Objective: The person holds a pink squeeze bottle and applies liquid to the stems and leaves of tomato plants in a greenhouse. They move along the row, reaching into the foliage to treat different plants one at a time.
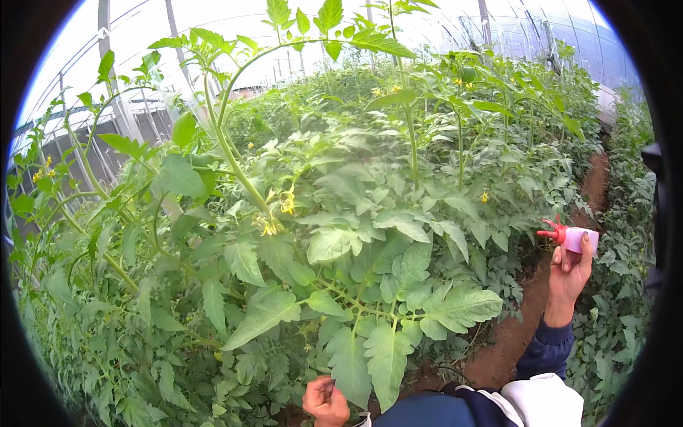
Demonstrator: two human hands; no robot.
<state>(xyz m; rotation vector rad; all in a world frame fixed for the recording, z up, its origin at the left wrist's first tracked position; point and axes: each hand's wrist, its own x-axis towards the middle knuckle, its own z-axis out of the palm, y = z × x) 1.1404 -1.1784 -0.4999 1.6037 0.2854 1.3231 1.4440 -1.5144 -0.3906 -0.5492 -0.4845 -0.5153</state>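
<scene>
My right hand point(570, 275) is raised at the right, gripping a small pale pink plastic squeeze bottle point(579, 240) with a red spout top point(555, 230) that points left. Low in the picture, my left hand point(325, 403) has its fingers curled beside a hanging tomato leaf point(349, 365). Whether anything is pinched in it cannot be made out. Before me stands a tomato plant whose thick stem point(240, 173) arches up and to the right. Yellow tomato flowers point(287, 202) hang at this stem, with another flower cluster point(268, 225) just below.
Dense tomato foliage point(341, 187) fills the middle and left. A bare soil path point(501, 341) runs along the right, with more plants point(613, 320) beyond it. Upright posts point(118, 69) and a plastic-film greenhouse cover point(576, 37) stand behind.
</scene>
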